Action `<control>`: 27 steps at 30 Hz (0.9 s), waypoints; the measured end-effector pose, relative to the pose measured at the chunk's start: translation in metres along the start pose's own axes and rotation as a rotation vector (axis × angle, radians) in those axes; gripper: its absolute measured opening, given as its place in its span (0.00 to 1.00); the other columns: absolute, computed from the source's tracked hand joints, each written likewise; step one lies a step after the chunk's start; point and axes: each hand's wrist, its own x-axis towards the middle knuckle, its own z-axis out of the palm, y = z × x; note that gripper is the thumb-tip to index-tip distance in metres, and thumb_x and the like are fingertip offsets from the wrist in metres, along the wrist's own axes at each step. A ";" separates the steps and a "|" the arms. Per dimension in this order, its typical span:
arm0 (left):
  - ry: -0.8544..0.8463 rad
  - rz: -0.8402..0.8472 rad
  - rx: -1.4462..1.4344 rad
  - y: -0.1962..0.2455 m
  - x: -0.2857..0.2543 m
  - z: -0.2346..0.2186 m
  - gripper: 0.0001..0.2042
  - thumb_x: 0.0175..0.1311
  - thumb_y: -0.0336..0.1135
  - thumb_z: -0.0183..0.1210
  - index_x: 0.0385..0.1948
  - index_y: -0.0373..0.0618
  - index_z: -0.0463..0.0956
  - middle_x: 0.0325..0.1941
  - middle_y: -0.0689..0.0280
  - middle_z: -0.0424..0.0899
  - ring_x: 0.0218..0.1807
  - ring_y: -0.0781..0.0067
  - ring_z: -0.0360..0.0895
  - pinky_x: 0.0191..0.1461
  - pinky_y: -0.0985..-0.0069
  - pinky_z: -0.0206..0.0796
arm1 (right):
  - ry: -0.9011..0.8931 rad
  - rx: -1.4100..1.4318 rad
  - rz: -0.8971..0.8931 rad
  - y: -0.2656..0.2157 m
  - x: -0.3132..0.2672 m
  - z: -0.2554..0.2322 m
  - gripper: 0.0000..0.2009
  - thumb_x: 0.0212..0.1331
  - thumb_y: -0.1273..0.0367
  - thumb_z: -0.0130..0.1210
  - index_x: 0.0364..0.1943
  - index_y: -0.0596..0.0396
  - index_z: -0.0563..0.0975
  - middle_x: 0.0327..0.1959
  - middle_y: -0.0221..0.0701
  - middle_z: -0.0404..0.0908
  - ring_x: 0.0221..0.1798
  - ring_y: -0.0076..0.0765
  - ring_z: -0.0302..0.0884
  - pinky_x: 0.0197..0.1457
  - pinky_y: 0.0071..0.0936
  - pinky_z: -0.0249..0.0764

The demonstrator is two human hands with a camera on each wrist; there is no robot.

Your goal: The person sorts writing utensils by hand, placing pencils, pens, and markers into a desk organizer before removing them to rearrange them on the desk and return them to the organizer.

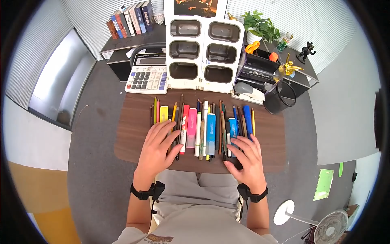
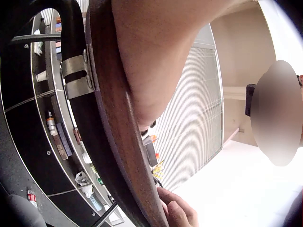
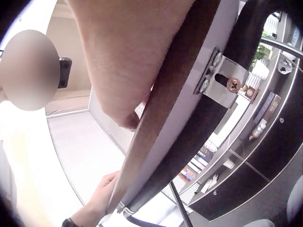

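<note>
A row of pencils, pens and markers lies side by side on the brown desk [image 1: 268, 142] in the head view. Among them are a yellow highlighter [image 1: 163, 113], a red-and-white marker [image 1: 184, 126], a pink highlighter [image 1: 191, 126], a blue highlighter [image 1: 211, 126] and a thick blue marker [image 1: 247, 116]. My left hand [image 1: 153, 151] rests over the row's left end, fingers loosely spread across the pencils. At the right end lies my right hand [image 1: 248, 162], fingers relaxed over a smaller blue highlighter [image 1: 233, 128]. Both wrist views show mostly palm and the desk's edge; the pens are hidden there.
Behind the row stands a white organizer [image 1: 201, 61] with several dark bins. A calculator [image 1: 147, 77] sits left of it; a stapler [image 1: 248, 92] and black mesh pen cup [image 1: 280, 99] are on the right. Farther back are books [image 1: 132, 18] and a plant [image 1: 260, 24].
</note>
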 end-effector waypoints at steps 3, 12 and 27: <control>0.108 -0.035 0.034 0.002 0.001 -0.003 0.19 0.71 0.31 0.63 0.62 0.37 0.81 0.74 0.50 0.79 0.76 0.42 0.73 0.81 0.48 0.63 | 0.114 -0.034 0.051 0.004 -0.007 0.001 0.18 0.58 0.67 0.72 0.53 0.52 0.87 0.60 0.35 0.85 0.69 0.47 0.80 0.82 0.61 0.63; 0.194 -0.379 -0.032 -0.018 -0.005 0.001 0.20 0.83 0.37 0.48 0.64 0.34 0.80 0.70 0.47 0.82 0.76 0.43 0.73 0.82 0.48 0.56 | 0.236 -0.087 0.356 0.015 -0.010 0.014 0.16 0.68 0.69 0.64 0.58 0.56 0.83 0.67 0.41 0.80 0.72 0.51 0.75 0.86 0.63 0.54; 0.130 -0.393 -0.049 -0.021 -0.005 0.001 0.19 0.84 0.37 0.49 0.61 0.33 0.83 0.71 0.49 0.81 0.76 0.48 0.73 0.84 0.45 0.52 | 0.196 -0.098 0.339 0.014 -0.006 0.014 0.17 0.67 0.70 0.65 0.59 0.55 0.82 0.67 0.41 0.79 0.72 0.52 0.75 0.85 0.64 0.57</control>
